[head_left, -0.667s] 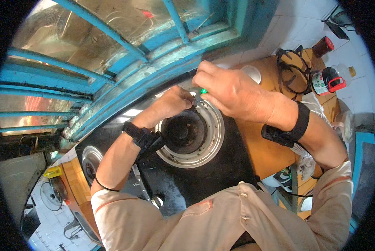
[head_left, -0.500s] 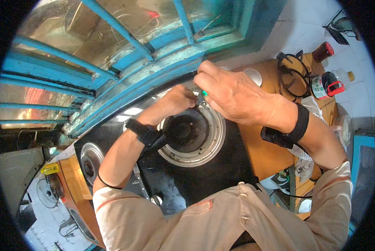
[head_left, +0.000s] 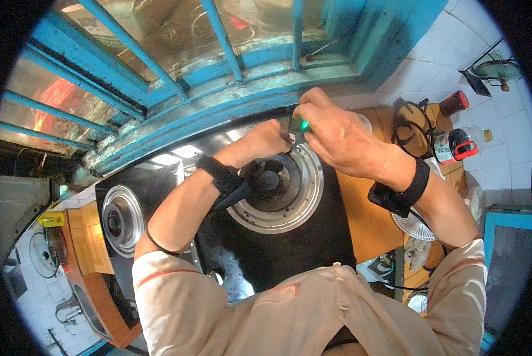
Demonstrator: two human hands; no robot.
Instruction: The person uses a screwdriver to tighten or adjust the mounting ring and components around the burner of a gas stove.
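Observation:
A black gas stove (head_left: pixel 290 252) lies before me. Both hands meet over the far rim of its right burner (head_left: pixel 278 222), which has a wide silver ring and a dark round centre. My left hand (head_left: pixel 260 143) is closed, its fingertips pressed together at the ring's far side; what they pinch, if anything, is hidden. Beside it, my right hand (head_left: pixel 346 136) is raised a little higher, fingers curled round a small dark object with a bright green spot (head_left: pixel 305 125). Its kind cannot be made out. Each wrist wears a black strap.
Blue window bars (head_left: pixel 221 38) rise just behind the stove. A second burner (head_left: pixel 122 221) lies left. On the wooden counter (head_left: pixel 367 219) at right are a black coiled cable (head_left: pixel 409 127), a red-lidded jar (head_left: pixel 454 104), a plastic bottle (head_left: pixel 456 144) and a white slatted basket (head_left: pixel 417 224).
The whole view has shifted slightly, with the window bars and left burner showing more. Both hands stay together at the burner's far rim; the green spot looks brighter.

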